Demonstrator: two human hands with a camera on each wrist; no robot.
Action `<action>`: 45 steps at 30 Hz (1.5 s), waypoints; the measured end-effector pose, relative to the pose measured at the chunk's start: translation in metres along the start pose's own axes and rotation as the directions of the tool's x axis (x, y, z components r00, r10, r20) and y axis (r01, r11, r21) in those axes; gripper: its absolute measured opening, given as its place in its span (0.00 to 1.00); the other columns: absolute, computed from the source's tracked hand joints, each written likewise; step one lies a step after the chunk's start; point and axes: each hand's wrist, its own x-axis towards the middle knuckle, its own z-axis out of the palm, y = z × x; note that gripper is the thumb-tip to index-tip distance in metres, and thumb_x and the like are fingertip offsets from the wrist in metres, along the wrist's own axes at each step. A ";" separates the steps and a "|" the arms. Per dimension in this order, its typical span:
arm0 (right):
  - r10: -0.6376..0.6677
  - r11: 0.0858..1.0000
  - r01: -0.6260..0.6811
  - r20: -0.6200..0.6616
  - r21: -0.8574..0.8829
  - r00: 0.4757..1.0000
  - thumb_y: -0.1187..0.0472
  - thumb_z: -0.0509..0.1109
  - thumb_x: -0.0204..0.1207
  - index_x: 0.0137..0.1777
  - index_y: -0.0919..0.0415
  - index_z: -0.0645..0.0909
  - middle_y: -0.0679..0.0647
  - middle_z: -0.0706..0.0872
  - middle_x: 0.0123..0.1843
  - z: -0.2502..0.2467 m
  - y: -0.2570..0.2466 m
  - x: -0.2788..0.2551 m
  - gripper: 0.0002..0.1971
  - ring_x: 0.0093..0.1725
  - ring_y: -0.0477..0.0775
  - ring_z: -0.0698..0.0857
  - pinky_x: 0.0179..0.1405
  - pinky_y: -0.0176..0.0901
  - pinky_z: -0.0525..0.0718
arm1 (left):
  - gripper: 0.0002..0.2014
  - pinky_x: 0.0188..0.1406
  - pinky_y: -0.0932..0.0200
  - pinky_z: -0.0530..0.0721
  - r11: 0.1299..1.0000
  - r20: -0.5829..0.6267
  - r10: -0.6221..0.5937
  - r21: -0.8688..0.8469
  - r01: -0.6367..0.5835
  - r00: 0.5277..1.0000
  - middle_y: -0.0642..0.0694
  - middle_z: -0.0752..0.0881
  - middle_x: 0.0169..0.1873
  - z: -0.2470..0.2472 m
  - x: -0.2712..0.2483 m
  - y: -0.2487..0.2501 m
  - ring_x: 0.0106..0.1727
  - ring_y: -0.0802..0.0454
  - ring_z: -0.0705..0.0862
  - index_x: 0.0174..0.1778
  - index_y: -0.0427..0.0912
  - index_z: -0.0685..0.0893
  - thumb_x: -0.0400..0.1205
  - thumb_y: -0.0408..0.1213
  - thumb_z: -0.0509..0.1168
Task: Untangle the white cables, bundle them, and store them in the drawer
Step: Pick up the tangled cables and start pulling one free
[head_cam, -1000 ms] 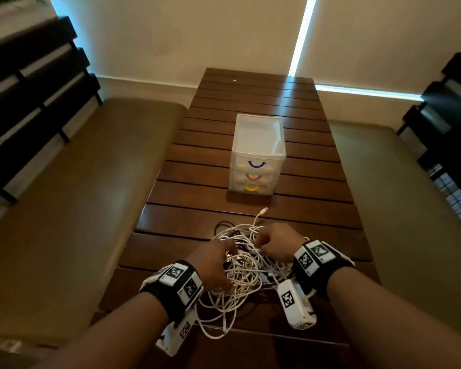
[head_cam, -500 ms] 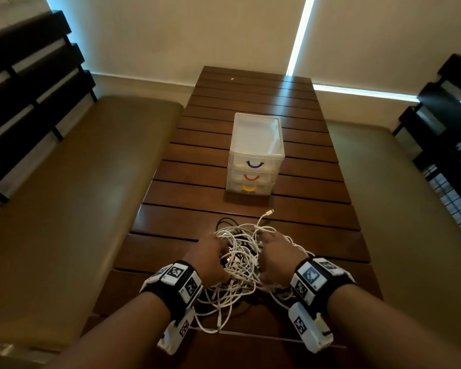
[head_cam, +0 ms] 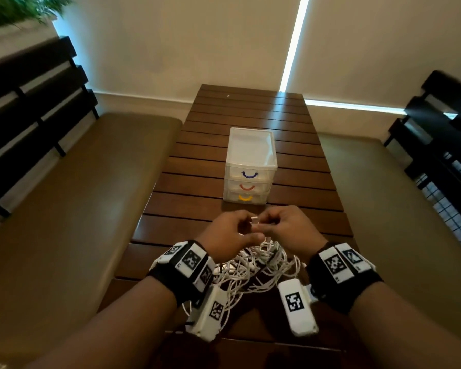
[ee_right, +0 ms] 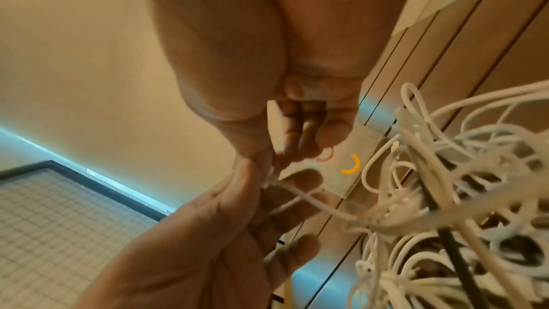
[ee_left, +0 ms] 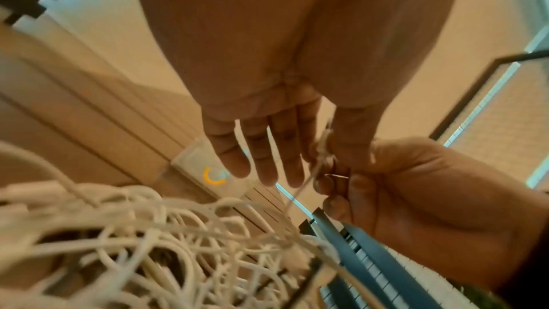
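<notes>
Untangling looks barely begun: one strand is lifted from the tangle of white cables (head_cam: 253,270), which lies on the slatted wooden table (head_cam: 250,115) at the person's 6 o'clock. The left hand (head_cam: 229,233) pinches the strand between thumb and forefinger, other fingers (ee_left: 267,156) straight. The right hand (head_cam: 285,227), fingers curled, pinches the same strand. At 12 o'clock stands the closed three-drawer plastic unit (head_cam: 250,166). Next, probably, draw that end free

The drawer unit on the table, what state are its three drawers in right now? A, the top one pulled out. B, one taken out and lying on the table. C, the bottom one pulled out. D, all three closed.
D: the drawer unit shows all three fronts flush, none pulled out.
</notes>
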 end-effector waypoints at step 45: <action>-0.067 0.727 0.155 0.155 -0.669 0.986 0.58 0.69 0.77 0.41 0.55 0.82 0.53 0.88 0.43 0.003 -0.008 0.008 0.04 0.46 0.57 0.86 0.46 0.46 0.83 | 0.12 0.29 0.61 0.73 0.998 -0.400 -0.001 -0.062 -0.026 0.916 0.50 0.80 0.30 -0.032 -0.001 0.020 0.30 0.56 0.75 0.40 0.40 0.81 0.76 0.44 0.74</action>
